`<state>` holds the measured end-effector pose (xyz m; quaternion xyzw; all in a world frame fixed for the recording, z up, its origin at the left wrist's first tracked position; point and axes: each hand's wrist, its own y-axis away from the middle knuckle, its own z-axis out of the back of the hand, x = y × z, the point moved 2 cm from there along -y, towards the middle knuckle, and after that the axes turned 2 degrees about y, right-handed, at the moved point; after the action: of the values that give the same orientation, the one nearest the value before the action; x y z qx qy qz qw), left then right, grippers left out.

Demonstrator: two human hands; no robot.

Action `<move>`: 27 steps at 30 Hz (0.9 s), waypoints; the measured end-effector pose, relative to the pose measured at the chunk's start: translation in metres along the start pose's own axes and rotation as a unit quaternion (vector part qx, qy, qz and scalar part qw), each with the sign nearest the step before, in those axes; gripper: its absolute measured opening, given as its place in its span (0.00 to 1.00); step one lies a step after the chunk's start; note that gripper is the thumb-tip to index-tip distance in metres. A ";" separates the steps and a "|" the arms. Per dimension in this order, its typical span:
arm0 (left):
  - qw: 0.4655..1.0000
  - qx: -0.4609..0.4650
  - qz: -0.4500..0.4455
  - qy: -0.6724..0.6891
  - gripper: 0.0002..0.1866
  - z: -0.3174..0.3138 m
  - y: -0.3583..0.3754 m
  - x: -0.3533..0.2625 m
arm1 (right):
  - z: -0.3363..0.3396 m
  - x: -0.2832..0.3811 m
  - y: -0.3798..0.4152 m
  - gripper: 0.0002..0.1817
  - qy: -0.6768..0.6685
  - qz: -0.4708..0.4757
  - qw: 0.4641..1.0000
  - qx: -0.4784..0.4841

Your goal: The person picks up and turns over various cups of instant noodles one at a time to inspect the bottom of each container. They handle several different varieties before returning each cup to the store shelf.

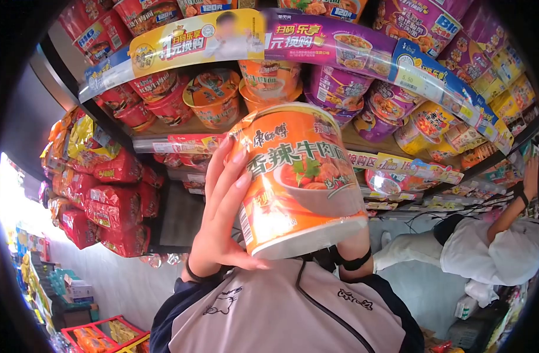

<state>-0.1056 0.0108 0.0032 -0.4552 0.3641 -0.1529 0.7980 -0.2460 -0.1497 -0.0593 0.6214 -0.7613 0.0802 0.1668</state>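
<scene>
A large orange instant noodle cup (pixel 304 182) is held up close in front of my chest, tilted, with its printed front facing the camera. My left hand (pixel 222 206) is closed around its left side, fingers along the wall and thumb near the bottom rim. Of my right hand (pixel 356 242) only the part near the wrist shows, below the cup's right edge. The cup hides its fingers, so its grip cannot be made out.
Shelves with noodle cups (pixel 213 97) and price strips (pixel 322 40) rise just beyond the cup. Red noodle packs (pixel 113 203) are stacked at left. Another person (pixel 493 241) stands at right, one arm raised to the shelf. A red-framed bin (pixel 107 335) sits lower left.
</scene>
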 end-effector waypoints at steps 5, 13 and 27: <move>0.998 -0.001 -0.044 -0.042 0.47 0.000 -0.003 -0.006 | -0.001 -0.004 0.018 0.29 0.172 0.136 0.975 -0.032; 0.994 -0.031 -0.076 -0.068 0.40 -0.004 -0.005 -0.012 | -0.017 0.019 0.068 0.28 0.437 0.354 0.826 -0.040; 0.997 -0.041 -0.060 -0.023 0.39 -0.015 -0.013 -0.026 | -0.037 0.029 0.090 0.27 0.531 0.403 0.745 -0.016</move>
<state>-0.1335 0.0091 0.0211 -0.5123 0.3238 -0.1749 0.7760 -0.3326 -0.1451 -0.0069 0.1112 -0.7305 0.4446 0.5063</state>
